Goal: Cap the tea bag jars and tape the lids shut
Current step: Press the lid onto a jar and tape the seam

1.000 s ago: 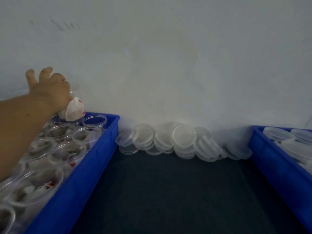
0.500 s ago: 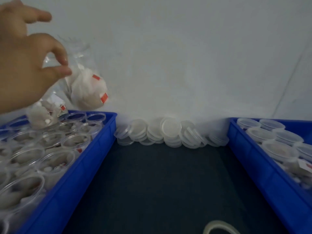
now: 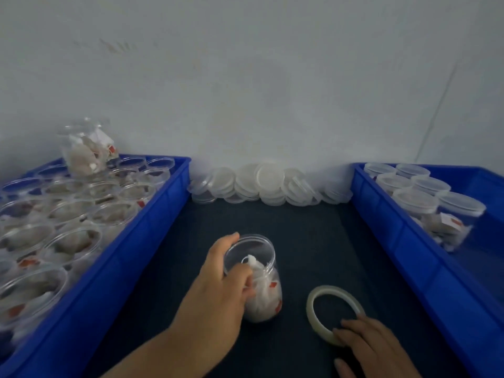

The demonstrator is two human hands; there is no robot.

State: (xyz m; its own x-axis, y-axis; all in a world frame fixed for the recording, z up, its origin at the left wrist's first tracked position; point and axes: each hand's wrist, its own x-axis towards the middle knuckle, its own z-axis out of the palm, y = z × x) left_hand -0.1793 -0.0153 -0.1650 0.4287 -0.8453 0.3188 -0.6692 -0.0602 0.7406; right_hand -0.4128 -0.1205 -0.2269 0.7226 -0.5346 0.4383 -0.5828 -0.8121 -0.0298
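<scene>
Pale grey wall [image 3: 272,91] rises behind a tabletop [image 3: 300,236] covered in dark, finely textured fabric. Near the middle of the tabletop, toward its near edge, stands the jar [image 3: 266,293]: clear plastic with a wide open mouth and no lid, tilted a little toward the far edge. It is packed with white tea bags [image 3: 261,282] that carry small red tags. The left hand [image 3: 218,293] grips it from the left side, thumb up along the rim and the other fingers curled round the near wall.

Just right of the jar, a roll of clear tape [image 3: 311,309] lies flat. The right hand [image 3: 373,347] rests on the roll's near rim, with gently bent fingertips held close together and the thumb apart from the roll.

Along the left edge sits a blue crate [image 3: 152,222] full of open jars [image 3: 73,241] of tea bags, with one more jar [image 3: 84,148] tipped on top at its far end. Along the right edge, a second blue crate [image 3: 395,241] holds capped jars [image 3: 417,199]. Between the crates, loose translucent lids [image 3: 268,181] are heaped along the far edge against the wall.
</scene>
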